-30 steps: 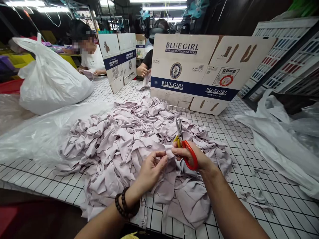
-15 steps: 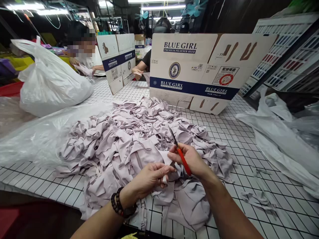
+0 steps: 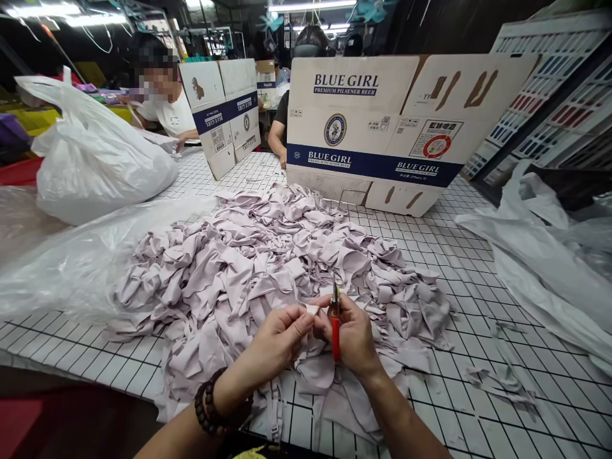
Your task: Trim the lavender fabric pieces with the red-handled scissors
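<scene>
A large heap of pale mauve fabric pieces (image 3: 229,287) covers the middle of the grid-patterned table (image 3: 115,357). Over its front edge, my left hand (image 3: 287,331) pinches a small light piece of fabric (image 3: 312,310) between thumb and fingertips. Close beside it, my right hand (image 3: 351,335) holds scissors with red handles (image 3: 336,338), blades pointing up and away. The fingertips of my right hand meet the same small piece, so both hands nearly touch.
Cardboard boxes (image 3: 354,121) stand upright behind the heap. White plastic bags lie at the left (image 3: 95,159) and right (image 3: 540,255). Fabric scraps (image 3: 502,382) lie at the right. A person (image 3: 162,95) sits at the back left, another behind the boxes.
My hands have come together at the small piece. The scissors have turned more upright and shifted slightly left. Behind the boxes, the other person's hand no longer shows its cloth.
</scene>
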The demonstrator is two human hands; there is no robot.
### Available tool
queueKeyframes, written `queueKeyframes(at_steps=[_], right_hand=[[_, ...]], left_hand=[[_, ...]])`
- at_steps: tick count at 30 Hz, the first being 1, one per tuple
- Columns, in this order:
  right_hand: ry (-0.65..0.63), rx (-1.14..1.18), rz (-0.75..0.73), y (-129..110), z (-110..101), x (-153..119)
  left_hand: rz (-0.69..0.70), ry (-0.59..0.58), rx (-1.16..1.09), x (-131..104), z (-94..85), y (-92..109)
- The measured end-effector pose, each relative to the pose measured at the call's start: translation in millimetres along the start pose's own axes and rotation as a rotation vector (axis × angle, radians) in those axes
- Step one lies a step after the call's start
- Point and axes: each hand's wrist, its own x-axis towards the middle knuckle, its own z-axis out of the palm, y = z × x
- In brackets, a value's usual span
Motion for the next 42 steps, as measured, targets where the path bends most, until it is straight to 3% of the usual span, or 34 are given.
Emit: queueKeyframes(at_steps=[4,7,10,14,19,23,42], right_hand=[[0.015,-0.008,0.019,-1,-2,2],[-0.038,0.0,0.05,-1,1,3],[-0.102,0.019,0.073,0,1,5],[-0.129,-0.028,0.076,-6,-14,1],[-0.142,-0.652,0.04,-34,-38,-22],[-0.133,-0.946,-0.021,-47,-36,-37],[0.061,-1.156,-0.331,-40,-34,-38]], left_hand=[[0.337,0.217,0.356,1,-2.4,-3],[0.437,0.175,0.383,3,-2.3,-5],[0.399,0.075,0.208,6,-1.8,-9],[0.323,0.065,0.043,9,-2.3,-15],[0.45,0.134,0.228,11,-1.9,-18],[0.582,0.201,0.386,13,2.1,-19],[0.568,0.189,0.44,11,4.6,-13]])
